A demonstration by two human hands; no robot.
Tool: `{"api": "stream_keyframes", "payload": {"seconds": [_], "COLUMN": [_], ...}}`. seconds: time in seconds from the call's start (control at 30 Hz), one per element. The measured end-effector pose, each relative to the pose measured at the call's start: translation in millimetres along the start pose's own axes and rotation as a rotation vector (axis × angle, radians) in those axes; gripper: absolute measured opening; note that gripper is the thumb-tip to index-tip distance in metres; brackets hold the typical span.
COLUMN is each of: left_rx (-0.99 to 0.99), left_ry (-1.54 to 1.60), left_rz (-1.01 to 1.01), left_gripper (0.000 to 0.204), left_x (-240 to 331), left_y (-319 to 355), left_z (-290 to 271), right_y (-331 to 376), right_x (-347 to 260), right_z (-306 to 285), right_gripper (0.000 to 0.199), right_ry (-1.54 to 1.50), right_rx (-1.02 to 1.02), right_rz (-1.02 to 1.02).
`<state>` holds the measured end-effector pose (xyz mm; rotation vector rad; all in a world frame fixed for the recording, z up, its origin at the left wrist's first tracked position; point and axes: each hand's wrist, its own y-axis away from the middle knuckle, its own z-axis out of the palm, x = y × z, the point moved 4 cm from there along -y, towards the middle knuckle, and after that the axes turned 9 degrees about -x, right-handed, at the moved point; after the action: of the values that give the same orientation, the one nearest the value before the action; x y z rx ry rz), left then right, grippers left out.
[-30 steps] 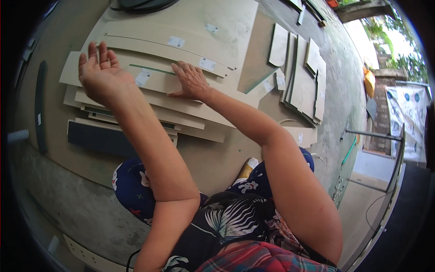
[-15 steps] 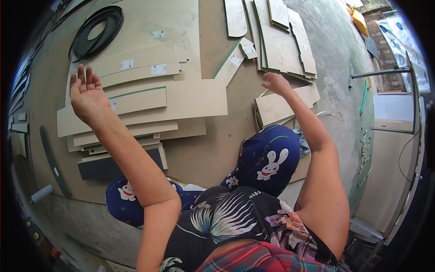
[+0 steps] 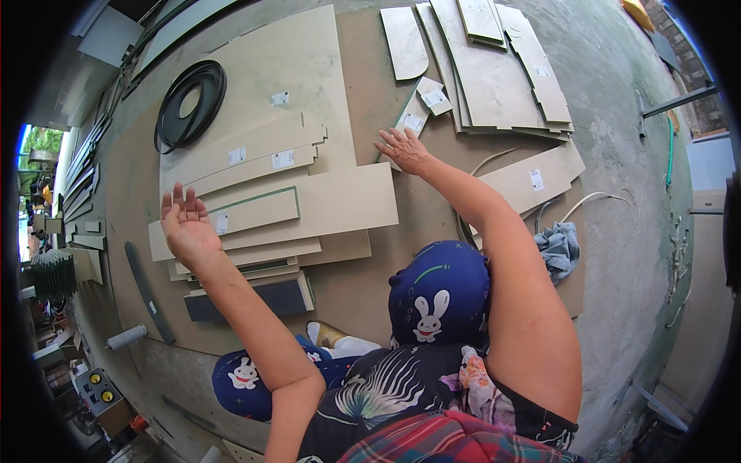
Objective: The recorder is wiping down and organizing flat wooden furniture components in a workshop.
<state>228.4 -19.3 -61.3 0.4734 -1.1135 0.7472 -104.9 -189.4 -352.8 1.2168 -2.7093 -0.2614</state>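
Palm up and fingers slightly curled, my left hand point(image 3: 190, 230) holds nothing. It is raised over the left end of a stack of cream boards point(image 3: 340, 202), where a narrow board with a green edge point(image 3: 258, 210) lies on top. My right hand point(image 3: 404, 150) is stretched out with its fingers spread, palm down and without anything in it. Under or right beside it is a slanted narrow board with a white label point(image 3: 413, 122); whether the fingers touch it I cannot tell. A small labelled board point(image 3: 434, 96) lies just beyond.
A black coil of edging strip point(image 3: 191, 104) rests on a large board at the far left. More cream panels point(image 3: 494, 85) are piled at the far right. A grey-blue cloth point(image 3: 557, 251) lies right of my knee, a spool point(image 3: 126, 337) at the left.
My right hand has moved left and its fingers have spread, from above the right-hand boards to the slanted narrow board. The view has shifted; my left hand stays palm up.
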Motion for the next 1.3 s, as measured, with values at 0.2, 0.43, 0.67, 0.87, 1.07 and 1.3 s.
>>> {"api": "stream_keyframes", "payload": {"seconds": [0.2,0.43,0.67,0.87,1.07,1.3], "left_rx": [0.012,0.023,-0.005,-0.033,-0.158,-0.733], "left_ry": [-0.053,-0.109,-0.156,-0.17,-0.218,-0.378], "left_rz": [-0.001,-0.017,-0.066,-0.121,-0.2,-0.658], "left_gripper": [0.029,0.029,0.028,0.025,0.025,0.043], "left_x": [-0.5,0.0,-14.8,-33.3,-71.5,-202.5], "left_y": [3.9,13.0,20.5,23.6,32.6,115.5], "left_z": [-8.5,-6.5,2.6,19.4,47.1,93.0], "right_y": [-12.3,1.3,-0.8,-1.9,24.3,111.4], "right_x": [9.3,60.7,137.1,144.0,133.0,20.6], "right_z": [18.7,-15.5,-9.0,25.7,30.2,2.2], "right_gripper": [0.047,0.081,0.081,0.059,0.068,0.078], "right_ry": [-0.011,-0.342,-0.555,-0.557,-1.716,-2.428], "right_rx": [-0.158,0.059,0.204,0.158,0.476,0.33], "right_rz": [-0.056,0.253,0.813,0.928,0.98,0.676]}}
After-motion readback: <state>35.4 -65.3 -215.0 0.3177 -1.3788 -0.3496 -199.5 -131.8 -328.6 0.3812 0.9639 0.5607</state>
